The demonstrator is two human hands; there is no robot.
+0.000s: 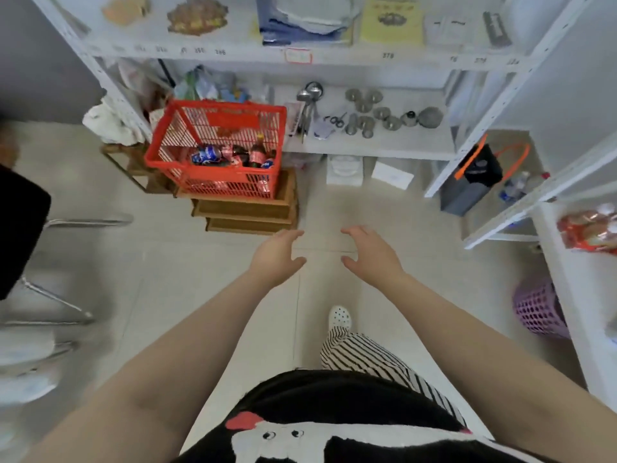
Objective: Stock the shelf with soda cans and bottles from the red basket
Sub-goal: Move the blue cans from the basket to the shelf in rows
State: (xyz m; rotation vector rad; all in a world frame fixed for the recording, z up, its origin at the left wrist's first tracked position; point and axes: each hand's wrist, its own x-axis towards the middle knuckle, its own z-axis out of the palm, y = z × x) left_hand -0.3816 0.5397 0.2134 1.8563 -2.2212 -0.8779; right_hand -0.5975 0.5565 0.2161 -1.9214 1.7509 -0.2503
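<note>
The red basket [160,152] stands on a stack of wooden crates at the left of a white shelf unit [377,147]. Inside it lie several soda cans [208,156] and a dark bottle [257,150] with a red label standing upright. My left hand [275,255] and my right hand [370,250] are stretched out over the floor, below and to the right of the basket. Both hands are empty with fingers spread, palms facing each other, well apart from the basket.
The wooden crates [247,212] sit on the tiled floor. Metal spoons and round metal pieces [367,111] lie on the lower shelf. A dark bag with orange handles [477,175] stands at right, a purple basket [537,309] lower right, a chair [23,225] at left.
</note>
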